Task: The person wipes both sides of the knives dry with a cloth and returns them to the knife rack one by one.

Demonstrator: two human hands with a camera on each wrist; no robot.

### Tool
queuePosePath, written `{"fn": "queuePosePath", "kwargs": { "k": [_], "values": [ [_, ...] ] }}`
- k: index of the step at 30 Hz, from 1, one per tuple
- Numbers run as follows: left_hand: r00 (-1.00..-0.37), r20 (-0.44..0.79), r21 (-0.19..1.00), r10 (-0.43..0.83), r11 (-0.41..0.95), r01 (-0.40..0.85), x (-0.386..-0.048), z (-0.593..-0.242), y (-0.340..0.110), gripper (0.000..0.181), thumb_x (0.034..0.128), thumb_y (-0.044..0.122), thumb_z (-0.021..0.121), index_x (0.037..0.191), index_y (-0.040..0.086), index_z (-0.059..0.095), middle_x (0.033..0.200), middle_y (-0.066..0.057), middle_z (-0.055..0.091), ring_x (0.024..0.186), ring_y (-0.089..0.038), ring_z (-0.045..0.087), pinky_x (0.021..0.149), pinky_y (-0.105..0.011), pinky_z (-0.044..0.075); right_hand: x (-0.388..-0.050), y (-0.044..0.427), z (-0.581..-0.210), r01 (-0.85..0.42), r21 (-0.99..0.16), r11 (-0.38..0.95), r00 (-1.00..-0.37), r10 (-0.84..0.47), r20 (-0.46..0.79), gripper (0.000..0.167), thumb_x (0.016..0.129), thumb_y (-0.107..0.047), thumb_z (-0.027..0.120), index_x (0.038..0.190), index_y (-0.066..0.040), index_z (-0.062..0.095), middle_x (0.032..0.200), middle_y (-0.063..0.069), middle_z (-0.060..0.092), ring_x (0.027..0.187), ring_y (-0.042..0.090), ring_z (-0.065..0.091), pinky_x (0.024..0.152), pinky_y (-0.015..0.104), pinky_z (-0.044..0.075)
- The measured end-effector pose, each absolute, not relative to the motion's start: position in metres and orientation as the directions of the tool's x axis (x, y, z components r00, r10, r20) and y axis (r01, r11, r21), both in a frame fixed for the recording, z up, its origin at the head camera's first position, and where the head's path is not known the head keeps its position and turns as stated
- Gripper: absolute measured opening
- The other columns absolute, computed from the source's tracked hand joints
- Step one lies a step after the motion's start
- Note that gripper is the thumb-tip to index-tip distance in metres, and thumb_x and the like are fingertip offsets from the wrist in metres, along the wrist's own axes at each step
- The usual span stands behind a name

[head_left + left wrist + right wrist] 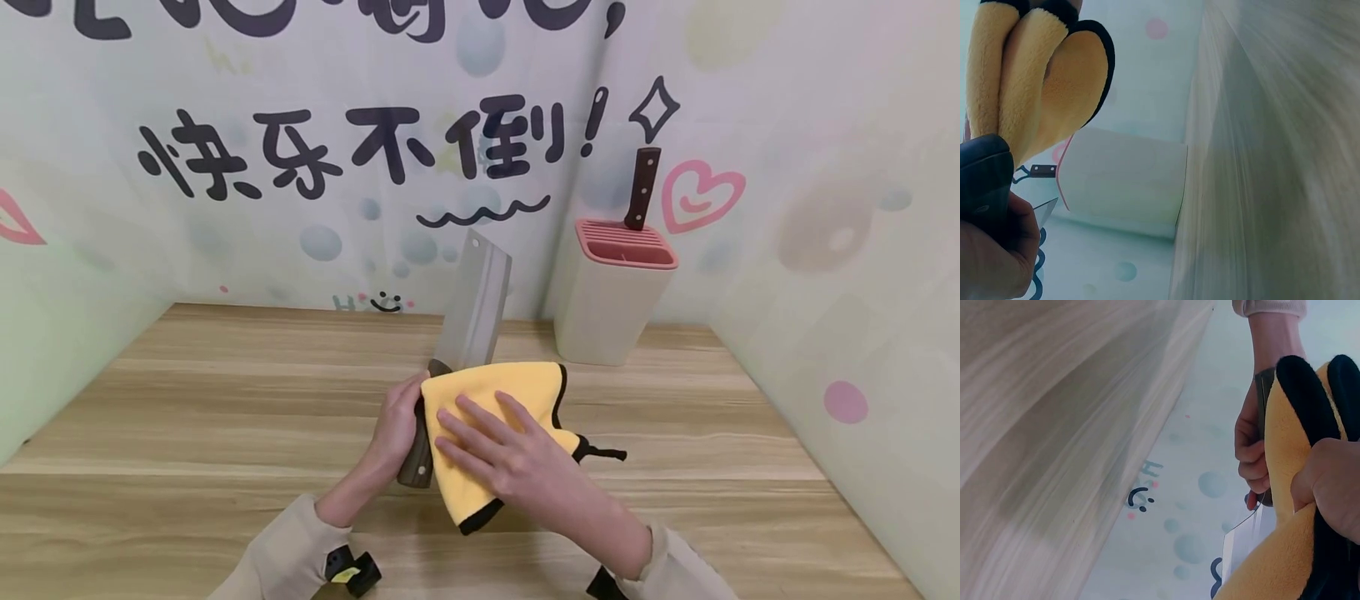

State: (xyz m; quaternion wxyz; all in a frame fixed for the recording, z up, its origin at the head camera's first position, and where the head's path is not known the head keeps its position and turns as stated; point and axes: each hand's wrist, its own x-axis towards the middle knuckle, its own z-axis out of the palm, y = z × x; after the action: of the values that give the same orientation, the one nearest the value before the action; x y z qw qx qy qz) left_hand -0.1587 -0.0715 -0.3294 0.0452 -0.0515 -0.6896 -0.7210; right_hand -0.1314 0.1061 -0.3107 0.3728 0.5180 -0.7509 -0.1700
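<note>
A cleaver (474, 304) is held above the table, its broad blade pointing up and away. My left hand (393, 425) grips its dark handle (417, 461); the right wrist view shows that hand's fingers (1252, 465) curled around it. A yellow cloth (450, 492) with black edging and a black loop drapes over the handle side and lower blade. Over the cloth lies my right hand (525, 467), fingers extended and spread on top. In the right wrist view its thumb presses into the cloth's folds from the other side. The lower blade is hidden by the cloth.
At the back right of the wooden table (225, 417) stands a white knife block (611, 317) with a pink slotted top. A brown-handled knife (642, 187) stands in it. Printed wall sheets (247, 258) enclose the back and sides.
</note>
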Motion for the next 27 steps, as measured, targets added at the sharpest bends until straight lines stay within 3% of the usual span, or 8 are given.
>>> {"fn": "queuePosePath", "kwargs": {
  "k": [14,27],
  "values": [
    [-0.998,0.069,0.969,0.015,-0.238,0.063,-0.160,-0.326,-0.073,0.034,0.0961,0.022,0.032,0.080,-0.002,0.050,0.066,-0.002,0.053,0.052,-0.009,0.051,0.050,-0.020,0.045,-0.118,0.107,-0.313,-0.722,0.616,0.313,-0.142,-0.940,0.311,0.043,0.082,-0.017,0.055,0.125,-0.020,0.052,0.135,0.002,0.042,0.127,0.023,0.033,0.097,0.043,0.035],
    [-0.996,0.067,0.922,0.066,-0.387,0.036,-0.164,-0.327,-0.072,0.029,0.0971,0.018,0.029,0.089,-0.003,0.047,0.069,-0.003,0.053,0.055,-0.010,0.050,0.052,-0.019,0.045,-0.113,0.107,-0.318,-0.729,0.651,0.212,-0.008,-0.954,0.301,0.037,0.088,-0.015,0.047,0.124,-0.021,0.053,0.132,0.000,0.046,0.124,0.022,0.039,0.095,0.044,0.037]
  ]
}}
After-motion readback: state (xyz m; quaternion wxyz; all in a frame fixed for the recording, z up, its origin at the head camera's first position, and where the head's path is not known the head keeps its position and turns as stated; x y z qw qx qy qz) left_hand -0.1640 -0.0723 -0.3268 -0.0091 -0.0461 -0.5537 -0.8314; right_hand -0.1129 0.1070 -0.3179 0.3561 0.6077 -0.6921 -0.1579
